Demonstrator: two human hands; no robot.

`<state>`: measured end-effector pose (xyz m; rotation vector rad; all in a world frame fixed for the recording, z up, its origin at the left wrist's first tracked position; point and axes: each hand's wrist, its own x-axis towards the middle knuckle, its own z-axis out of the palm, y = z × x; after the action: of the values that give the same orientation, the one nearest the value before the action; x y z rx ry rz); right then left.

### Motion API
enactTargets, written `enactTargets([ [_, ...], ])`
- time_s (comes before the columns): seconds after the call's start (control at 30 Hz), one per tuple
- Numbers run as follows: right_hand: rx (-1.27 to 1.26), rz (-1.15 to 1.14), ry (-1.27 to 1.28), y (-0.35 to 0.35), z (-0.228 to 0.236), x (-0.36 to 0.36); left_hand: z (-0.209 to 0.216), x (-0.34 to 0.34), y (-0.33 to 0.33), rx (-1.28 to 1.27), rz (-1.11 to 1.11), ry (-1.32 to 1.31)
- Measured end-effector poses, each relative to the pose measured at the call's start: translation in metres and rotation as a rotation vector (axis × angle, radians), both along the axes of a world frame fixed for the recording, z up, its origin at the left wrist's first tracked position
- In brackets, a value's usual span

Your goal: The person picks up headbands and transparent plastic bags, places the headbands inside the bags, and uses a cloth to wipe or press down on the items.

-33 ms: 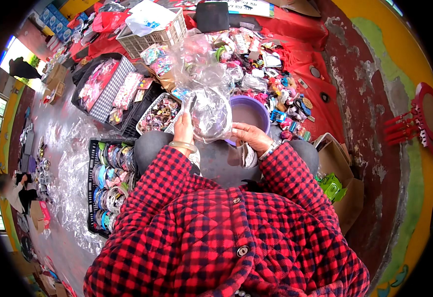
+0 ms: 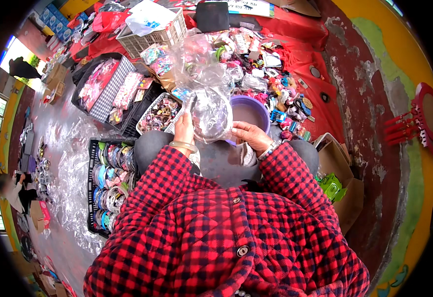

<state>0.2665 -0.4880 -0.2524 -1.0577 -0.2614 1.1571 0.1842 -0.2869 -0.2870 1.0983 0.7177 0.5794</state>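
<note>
A clear plastic bag [image 2: 211, 115] is stretched between my two hands above my lap. Its left side is gripped by my left hand [image 2: 183, 129], fingers pointing away from me. At its lower right corner, my right hand [image 2: 252, 137] pinches the edge between thumb and fingers. Something thin and curved shows through the plastic, too blurred by glare to name. More crumpled clear plastic [image 2: 201, 64] lies just beyond the bag. Right behind my right hand stands a purple basin [image 2: 266, 111], partly covered by the bag.
On my left, a black crate [image 2: 91, 198] holds several rows of headbands. A white basket [image 2: 144, 119] of small bands and a black box [image 2: 102, 119] stand farther off. Hair accessories [image 2: 290, 94] spread over red cloth [image 2: 305, 29]. A cardboard box [image 2: 350, 185] stands on my right.
</note>
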Motion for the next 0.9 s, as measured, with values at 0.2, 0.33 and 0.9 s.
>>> enactTargets([
  [0.2,0.042,0.059,-0.083,0.000,-0.001,-0.001,-0.022,0.003,0.003,-0.062,-0.043,-0.095],
  [0.33,0.045,0.000,-0.052,-0.002,0.006,-0.002,-0.023,0.000,0.003,-0.136,-0.141,-0.132],
  [0.9,0.108,-0.193,0.027,-0.006,-0.009,0.010,0.031,-0.011,-0.027,1.403,-0.478,-0.072],
])
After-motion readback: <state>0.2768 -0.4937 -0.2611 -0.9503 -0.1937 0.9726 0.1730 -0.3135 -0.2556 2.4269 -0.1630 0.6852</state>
